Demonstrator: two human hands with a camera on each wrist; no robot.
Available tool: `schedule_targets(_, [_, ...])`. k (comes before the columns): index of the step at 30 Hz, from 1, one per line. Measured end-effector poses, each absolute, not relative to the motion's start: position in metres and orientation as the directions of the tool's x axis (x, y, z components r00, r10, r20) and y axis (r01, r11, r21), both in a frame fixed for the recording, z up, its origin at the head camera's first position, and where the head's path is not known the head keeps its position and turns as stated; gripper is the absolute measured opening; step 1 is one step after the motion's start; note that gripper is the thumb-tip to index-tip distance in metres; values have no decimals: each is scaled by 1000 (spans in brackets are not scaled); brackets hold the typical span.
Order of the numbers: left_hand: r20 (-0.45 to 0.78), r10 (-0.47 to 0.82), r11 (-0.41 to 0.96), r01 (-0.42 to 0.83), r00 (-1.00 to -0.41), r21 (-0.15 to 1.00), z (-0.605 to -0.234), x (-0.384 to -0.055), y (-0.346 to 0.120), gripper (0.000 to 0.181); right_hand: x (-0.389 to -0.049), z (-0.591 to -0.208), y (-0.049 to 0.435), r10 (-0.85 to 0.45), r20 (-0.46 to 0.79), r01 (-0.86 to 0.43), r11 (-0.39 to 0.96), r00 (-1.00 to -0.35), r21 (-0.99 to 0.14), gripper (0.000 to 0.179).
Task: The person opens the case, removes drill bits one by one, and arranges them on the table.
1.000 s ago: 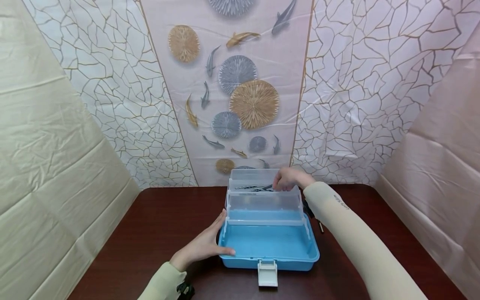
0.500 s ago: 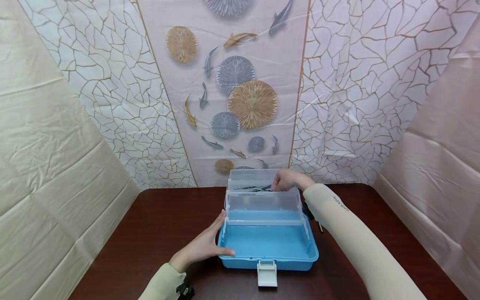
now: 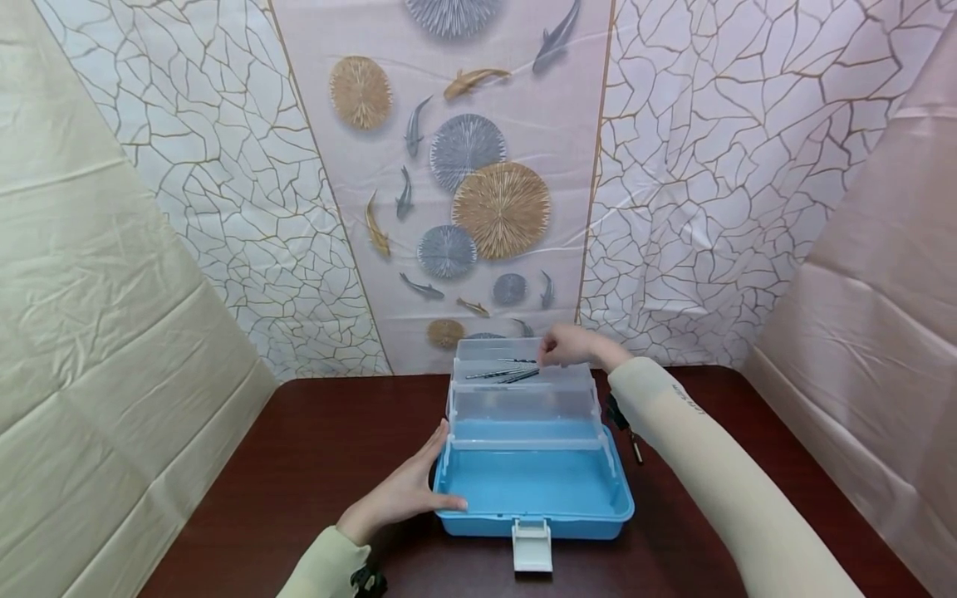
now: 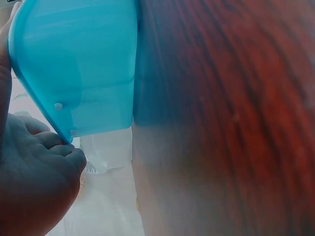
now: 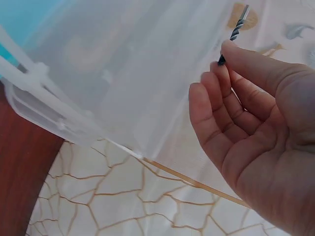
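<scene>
A blue toolbox (image 3: 534,526) with a white latch stands unfolded, its clear trays (image 3: 527,404) stepped up behind the base. At its left side my left hand (image 3: 399,492) grips the rim, thumb over the front left corner and fingers farther back; the left wrist view shows the fingers at the box's edge (image 4: 78,59). Above the top tray, my right hand (image 3: 566,345) pinches a dark, twisted drill bit (image 5: 236,31) between thumb and index finger, its shank pointing away from the palm. Several other drill bits (image 3: 504,375) lie in the top tray.
To the right of the box, partly behind the right sleeve, lies a dark object with a brass-coloured tip (image 3: 637,449). The brown wooden table (image 3: 336,432) ends at a patterned cloth backdrop (image 3: 673,208). Plain cloth (image 3: 112,291) hangs at both sides.
My right hand has risen slightly from among the drill bits in the top tray, lifting one with it. My left hand stays on the toolbox.
</scene>
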State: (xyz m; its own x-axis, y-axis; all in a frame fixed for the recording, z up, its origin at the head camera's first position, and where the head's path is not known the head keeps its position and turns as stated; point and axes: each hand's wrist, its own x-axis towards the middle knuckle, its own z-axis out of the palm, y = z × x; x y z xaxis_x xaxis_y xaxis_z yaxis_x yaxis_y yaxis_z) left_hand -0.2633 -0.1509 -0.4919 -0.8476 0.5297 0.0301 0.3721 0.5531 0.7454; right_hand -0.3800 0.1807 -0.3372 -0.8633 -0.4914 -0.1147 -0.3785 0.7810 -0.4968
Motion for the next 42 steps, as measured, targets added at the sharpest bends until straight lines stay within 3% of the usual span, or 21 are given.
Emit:
schedule_targets(7, [28, 534, 549, 373, -845, 748, -494, -261, -153, 118, -382, -318, 179, -509, -38, -423, 752, -860, -506, 15])
schedule_targets(20, [9, 540, 552, 362, -842, 751, -492, -263, -151, 118, -374, -316, 198, -418, 63, -367, 702, -906, -610, 18])
schedule_targets(31, [23, 523, 550, 358, -852, 754, -488, -264, -153, 116, -370, -294, 228, -251, 135, -276, 695, -958, -664, 26])
schedule_targets(42, [30, 543, 539, 376, -839, 754, -491, -264, -153, 114, -356, -277, 279, -77, 223, -219, 646, -972, -731, 35])
